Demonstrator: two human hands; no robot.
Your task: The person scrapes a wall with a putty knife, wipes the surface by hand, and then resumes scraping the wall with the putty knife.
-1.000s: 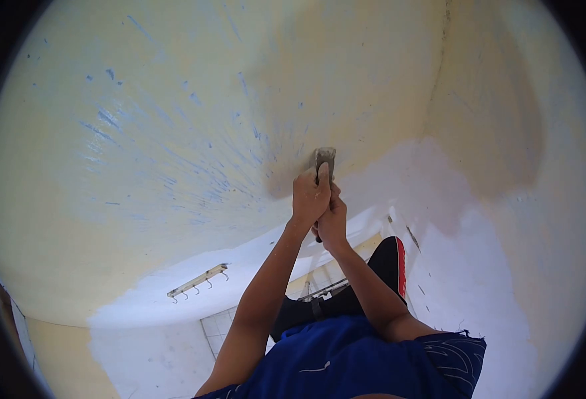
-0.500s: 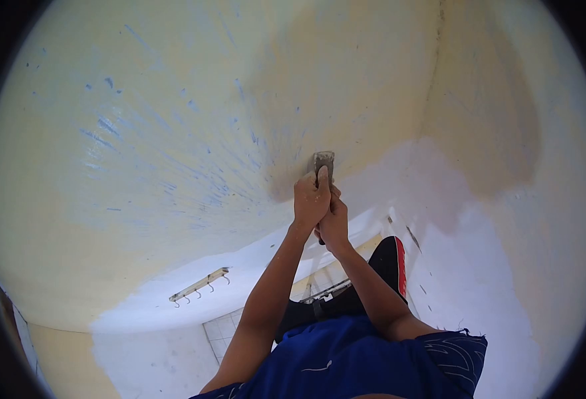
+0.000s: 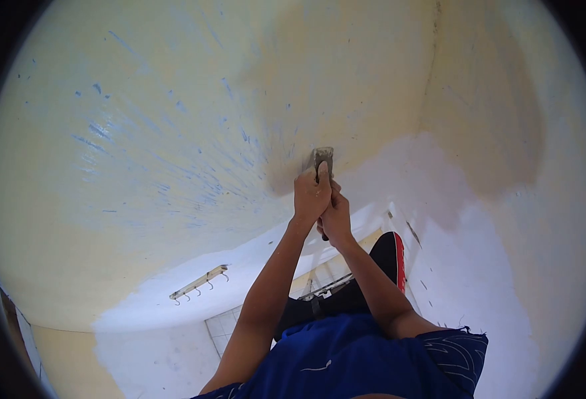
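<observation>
Hook rail on the wall, left of the tool in the hands

no text, label, brand, number or sign can be read anywhere in the head camera's view.

Left hand, right hand gripping tool at wall.

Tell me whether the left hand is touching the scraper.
Touching. The head view shows the left hand closed around the scraper, its thumb lying along the tool with no gap between them.
</observation>
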